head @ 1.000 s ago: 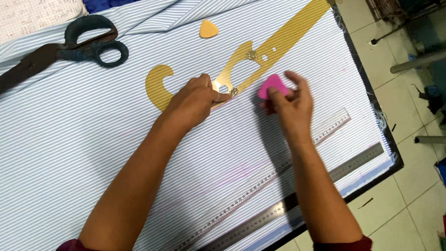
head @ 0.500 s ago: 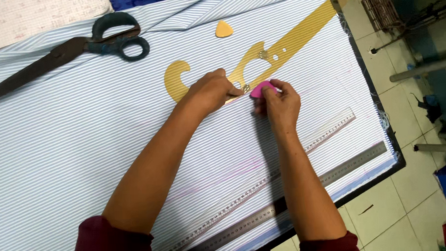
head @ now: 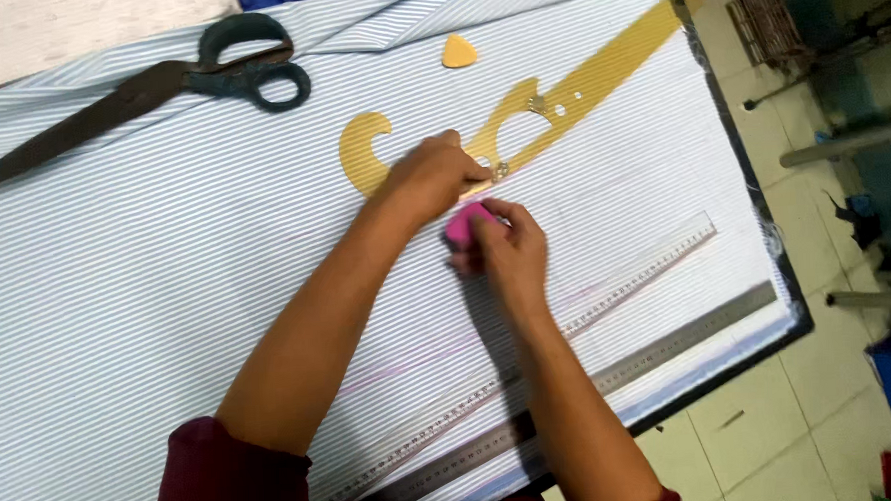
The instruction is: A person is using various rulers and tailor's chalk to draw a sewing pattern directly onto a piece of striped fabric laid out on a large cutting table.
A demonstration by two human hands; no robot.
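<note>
A yellow curved pattern ruler point(head: 559, 105) lies on blue-and-white striped fabric point(head: 166, 273). My left hand point(head: 432, 176) presses flat on the ruler's middle, fingers spread over it. My right hand point(head: 505, 248) pinches a pink piece of tailor's chalk point(head: 461, 225) against the fabric, just below the ruler's lower edge and touching my left hand. Faint pink lines run across the cloth below my arms.
Large dark scissors point(head: 158, 88) lie at the upper left. A small yellow chalk piece point(head: 459, 52) sits near the top. A clear plastic ruler point(head: 627, 283) and a metal ruler point(head: 689, 330) lie near the table's front edge. Tiled floor is at right.
My right hand has slid the pink chalk leftward and downward along the curved ruler's edge. My left hand stays pressed on the ruler. The camera view has shifted slightly.
</note>
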